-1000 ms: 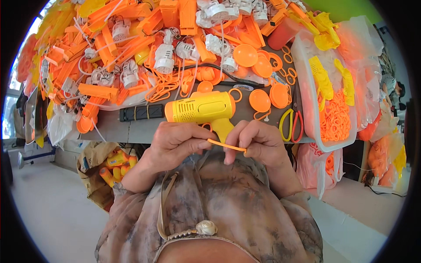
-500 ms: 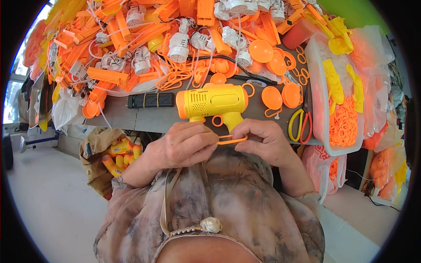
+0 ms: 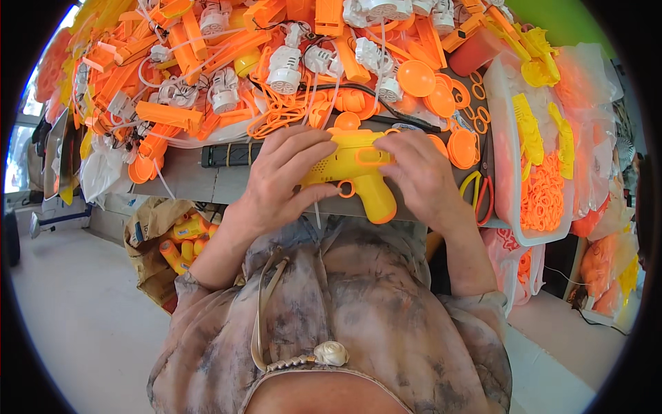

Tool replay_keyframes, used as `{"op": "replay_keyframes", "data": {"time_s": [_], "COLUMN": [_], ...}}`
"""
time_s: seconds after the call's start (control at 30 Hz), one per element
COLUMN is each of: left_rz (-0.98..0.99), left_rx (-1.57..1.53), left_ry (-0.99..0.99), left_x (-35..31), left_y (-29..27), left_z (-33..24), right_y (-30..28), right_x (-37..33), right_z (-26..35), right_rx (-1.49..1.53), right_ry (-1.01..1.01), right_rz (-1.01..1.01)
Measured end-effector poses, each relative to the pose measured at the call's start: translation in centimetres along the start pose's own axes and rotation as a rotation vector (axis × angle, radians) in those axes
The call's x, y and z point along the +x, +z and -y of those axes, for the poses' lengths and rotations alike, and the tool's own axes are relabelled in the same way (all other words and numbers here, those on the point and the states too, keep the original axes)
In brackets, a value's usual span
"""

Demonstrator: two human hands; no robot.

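A yellow bubble gun (image 3: 376, 196) with an orange trigger (image 3: 352, 188) lies sideways at the table's near edge, its handle pointing toward me. My left hand (image 3: 283, 172) grips the barrel end, thumb below and fingers over the top. An orange oblong ring (image 3: 372, 165) lies flat against the side of the body. My right hand (image 3: 424, 172) has its fingertips at the ring's right end and the gun's back end; its fingers partly hide that end. Behind the gun sits an orange round cap (image 3: 347, 121).
Orange parts and white motor units (image 3: 284, 69) are heaped along the back. On the right stand scissors (image 3: 485, 200), orange discs (image 3: 462, 148) and a clear tub (image 3: 538, 238) of orange rings. A black bar (image 3: 224, 156) lies left; a paper bag (image 3: 148, 231) holds yellow-orange pieces below.
Both hands have moved from in front of the gun up onto it. The orange oblong ring, earlier held between the hands, now rests against the gun's side. The gun has turned slightly.
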State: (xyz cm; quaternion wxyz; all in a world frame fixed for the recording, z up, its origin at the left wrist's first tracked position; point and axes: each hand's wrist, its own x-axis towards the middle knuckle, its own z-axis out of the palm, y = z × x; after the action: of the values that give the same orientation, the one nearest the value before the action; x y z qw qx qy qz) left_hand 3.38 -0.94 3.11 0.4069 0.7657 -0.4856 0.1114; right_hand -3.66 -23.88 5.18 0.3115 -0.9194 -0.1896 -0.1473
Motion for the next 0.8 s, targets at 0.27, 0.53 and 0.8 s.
{"op": "replay_keyframes", "data": {"time_s": [0.27, 0.53, 0.8], "left_rz": [0.043, 0.023, 0.113], "left_rx": [-0.023, -0.02, 0.081], "left_ry": [-0.021, 0.058, 0.08], "left_x": [-0.7, -0.7, -0.9], "left_y": [1.3, 1.9, 1.4], "left_z": [1.5, 1.6, 1.5], "right_y": [1.6, 1.9, 2.1], "right_x": [1.1, 0.9, 0.5], "right_z": [0.3, 1.0, 1.4], "right_rx": [-0.052, -0.149, -0.215], "right_ry": [-0.044, -0.039, 0.01], "right_rz": [0.018, 0.01, -0.03]}}
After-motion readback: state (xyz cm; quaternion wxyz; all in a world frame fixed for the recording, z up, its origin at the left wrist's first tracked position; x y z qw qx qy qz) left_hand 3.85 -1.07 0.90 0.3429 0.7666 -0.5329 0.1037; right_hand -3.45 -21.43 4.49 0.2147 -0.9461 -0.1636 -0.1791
